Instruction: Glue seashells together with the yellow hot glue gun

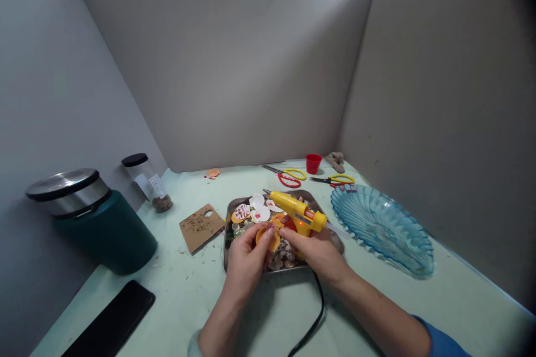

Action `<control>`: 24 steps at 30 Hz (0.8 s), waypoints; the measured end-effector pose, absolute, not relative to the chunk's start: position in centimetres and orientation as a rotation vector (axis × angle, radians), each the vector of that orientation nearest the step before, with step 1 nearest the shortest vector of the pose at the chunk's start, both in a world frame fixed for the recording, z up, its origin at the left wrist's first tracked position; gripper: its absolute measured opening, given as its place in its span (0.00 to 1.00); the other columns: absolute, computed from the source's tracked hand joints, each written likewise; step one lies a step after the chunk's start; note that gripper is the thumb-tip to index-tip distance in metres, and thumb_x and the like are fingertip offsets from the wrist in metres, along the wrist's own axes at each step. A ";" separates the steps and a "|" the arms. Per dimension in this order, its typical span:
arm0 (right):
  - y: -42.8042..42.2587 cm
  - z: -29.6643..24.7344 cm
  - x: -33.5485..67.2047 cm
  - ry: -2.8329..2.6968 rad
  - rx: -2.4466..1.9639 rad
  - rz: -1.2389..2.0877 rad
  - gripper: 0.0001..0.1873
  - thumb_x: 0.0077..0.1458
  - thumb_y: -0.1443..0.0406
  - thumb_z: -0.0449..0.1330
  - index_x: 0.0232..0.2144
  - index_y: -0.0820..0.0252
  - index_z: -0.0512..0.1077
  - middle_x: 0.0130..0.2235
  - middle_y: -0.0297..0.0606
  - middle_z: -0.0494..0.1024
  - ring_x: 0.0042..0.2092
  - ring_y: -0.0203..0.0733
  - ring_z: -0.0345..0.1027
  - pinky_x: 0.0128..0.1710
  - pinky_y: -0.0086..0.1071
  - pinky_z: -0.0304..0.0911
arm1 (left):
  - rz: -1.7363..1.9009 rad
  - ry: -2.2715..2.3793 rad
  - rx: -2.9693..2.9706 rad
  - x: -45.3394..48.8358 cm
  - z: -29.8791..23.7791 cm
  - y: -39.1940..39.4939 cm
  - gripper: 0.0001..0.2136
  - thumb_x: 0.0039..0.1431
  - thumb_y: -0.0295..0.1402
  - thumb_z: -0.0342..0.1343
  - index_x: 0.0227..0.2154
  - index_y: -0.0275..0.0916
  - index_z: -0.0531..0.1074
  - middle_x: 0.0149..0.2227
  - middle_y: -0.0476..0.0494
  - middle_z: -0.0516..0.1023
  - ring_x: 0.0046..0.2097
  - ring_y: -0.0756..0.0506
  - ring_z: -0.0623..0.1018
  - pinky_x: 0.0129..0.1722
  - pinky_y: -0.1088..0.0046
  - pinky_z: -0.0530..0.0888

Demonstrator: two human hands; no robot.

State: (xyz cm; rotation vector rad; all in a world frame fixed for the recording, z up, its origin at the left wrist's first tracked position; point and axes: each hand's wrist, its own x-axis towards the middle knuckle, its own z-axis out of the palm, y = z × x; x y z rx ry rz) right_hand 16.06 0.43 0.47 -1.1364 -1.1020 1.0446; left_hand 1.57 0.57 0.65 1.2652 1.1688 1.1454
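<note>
Over the metal tray point(226, 248), my left hand point(245, 262) pinches a small orange disc-like piece point(274, 242) between thumb and fingers. My right hand point(320, 256) is closed round the handle of a yellow hot glue gun point(295, 209), its nozzle pointing up and to the left. The right thumb and a fingertip also reach the orange piece's edge. A glue stick sticks out of the gun's back, and a small orange light glows on its side. White round pieces point(262, 213), some with red marks, lie in the tray among shell-like bits, partly hidden by my hands.
To the left stand a teal bottle point(109, 231), a black-lidded jar point(153, 184) and a black phone point(113, 321). A brown board point(201, 228) lies beside the tray. Behind are scissors point(288, 175) and a red cup point(313, 164); a blue fluted plate point(385, 228) is right. A black cord point(320, 307) trails forward.
</note>
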 end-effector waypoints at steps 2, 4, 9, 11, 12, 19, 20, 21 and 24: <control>0.4 0.4 16.0 -1.099 -1.121 1.055 0.12 0.45 0.63 0.67 0.36 0.57 0.79 0.41 0.39 0.83 0.44 0.48 0.77 0.48 0.41 0.70 | 1.158 1.172 1.256 1.5 0.6 0.5 0.21 0.51 0.50 0.60 0.36 0.33 0.77 0.21 0.52 0.67 0.20 0.53 0.64 0.18 0.79 0.59; 0.4 0.4 16.0 -1.107 -1.110 1.067 0.12 0.45 0.63 0.67 0.36 0.57 0.79 0.40 0.39 0.83 0.43 0.48 0.77 0.47 0.41 0.71 | 1.161 1.171 1.259 1.5 0.5 0.5 0.21 0.51 0.50 0.60 0.36 0.33 0.77 0.21 0.52 0.67 0.20 0.53 0.64 0.19 0.79 0.59; 0.3 0.4 16.1 -1.123 -1.110 1.072 0.13 0.46 0.62 0.67 0.37 0.57 0.79 0.41 0.39 0.83 0.44 0.48 0.77 0.48 0.42 0.70 | 1.161 1.147 1.263 1.3 0.3 0.6 0.21 0.52 0.49 0.60 0.34 0.33 0.78 0.21 0.51 0.66 0.20 0.54 0.62 0.19 0.79 0.59; 0.3 0.4 16.1 -1.124 -1.103 1.083 0.12 0.46 0.62 0.67 0.36 0.57 0.79 0.41 0.39 0.83 0.43 0.48 0.77 0.48 0.42 0.70 | 1.158 1.154 1.274 1.3 0.4 0.6 0.20 0.52 0.49 0.60 0.34 0.33 0.78 0.21 0.51 0.67 0.20 0.54 0.62 0.19 0.79 0.59; 0.3 0.4 16.1 -1.122 -1.098 1.090 0.12 0.46 0.62 0.67 0.36 0.57 0.79 0.40 0.39 0.83 0.43 0.48 0.77 0.47 0.42 0.71 | 1.154 1.157 1.283 1.3 0.5 0.6 0.20 0.52 0.49 0.60 0.34 0.33 0.78 0.21 0.51 0.67 0.20 0.54 0.62 0.19 0.79 0.59; 0.5 -0.1 16.1 -1.126 -1.073 1.114 0.13 0.47 0.61 0.67 0.38 0.56 0.79 0.43 0.40 0.82 0.45 0.49 0.76 0.49 0.44 0.69 | 1.156 1.178 1.301 1.2 0.6 0.5 0.20 0.52 0.49 0.60 0.33 0.33 0.79 0.19 0.51 0.66 0.20 0.54 0.62 0.18 0.79 0.57; 0.5 -0.2 16.1 -1.125 -1.073 1.119 0.14 0.47 0.61 0.67 0.38 0.57 0.79 0.43 0.40 0.82 0.45 0.49 0.76 0.49 0.44 0.69 | 1.159 1.178 1.301 1.2 0.6 0.5 0.20 0.52 0.49 0.60 0.33 0.33 0.79 0.19 0.52 0.66 0.20 0.54 0.62 0.18 0.79 0.57; 0.5 -0.2 16.1 -1.119 -1.079 1.122 0.14 0.46 0.60 0.67 0.37 0.57 0.79 0.42 0.41 0.82 0.44 0.49 0.76 0.48 0.43 0.69 | 1.163 1.178 1.297 1.2 0.7 0.5 0.20 0.51 0.49 0.61 0.33 0.33 0.79 0.19 0.52 0.66 0.20 0.54 0.62 0.18 0.79 0.57; 0.6 -0.1 16.1 -1.074 -1.120 1.106 0.14 0.44 0.60 0.68 0.35 0.59 0.78 0.37 0.40 0.82 0.38 0.47 0.76 0.40 0.38 0.71 | 1.153 1.175 1.255 1.3 0.7 0.5 0.21 0.50 0.49 0.62 0.34 0.32 0.79 0.19 0.52 0.67 0.19 0.54 0.63 0.18 0.80 0.57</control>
